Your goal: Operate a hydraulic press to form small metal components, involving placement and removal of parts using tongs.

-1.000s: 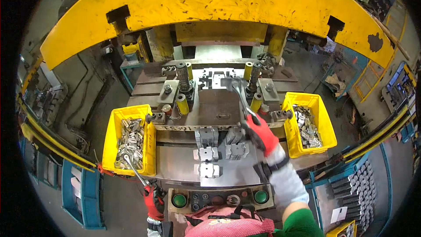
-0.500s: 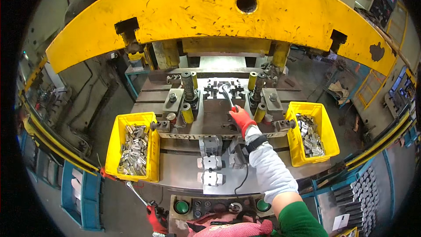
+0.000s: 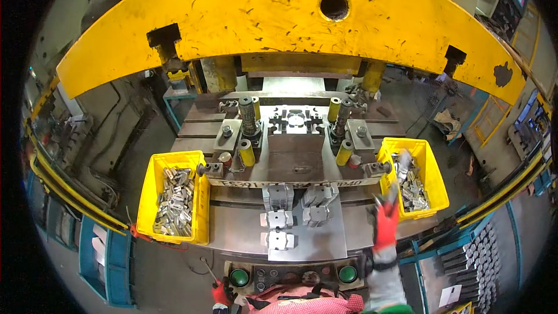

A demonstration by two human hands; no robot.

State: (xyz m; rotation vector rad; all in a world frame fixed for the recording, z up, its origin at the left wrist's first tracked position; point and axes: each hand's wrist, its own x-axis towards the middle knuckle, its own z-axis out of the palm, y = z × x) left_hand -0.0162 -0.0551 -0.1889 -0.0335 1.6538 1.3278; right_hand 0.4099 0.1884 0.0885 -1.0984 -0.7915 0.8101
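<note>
My right hand [image 3: 386,224], in a red glove and smeared by motion, is beside the right yellow bin [image 3: 440,186]. It grips a long-handled tool with a rounded pale head [image 3: 405,159], blurred over the metal parts [image 3: 411,189] in that bin. Low at the left, my left hand [image 3: 221,294], gloved in red and black, is closed on a slim metal tool [image 3: 207,267] with a ring-like end. Between the posts, the die [image 3: 296,118] has bright metal shapes in its middle. Stacked metal plates [image 3: 279,196] lie in front of it, and a second group [image 3: 317,196] stands to their right.
A yellow press beam [image 3: 250,17] spans above the die. Another yellow bin [image 3: 202,209] of metal parts stands at the left. Two green buttons [image 3: 239,277] [image 3: 347,274] flank the control panel at the near edge. Blue racks [image 3: 107,267] stand at the lower left.
My right hand has swung from the die to the right bin, carrying its tool. My left hand has shifted slightly right and down, and its tool has moved right.
</note>
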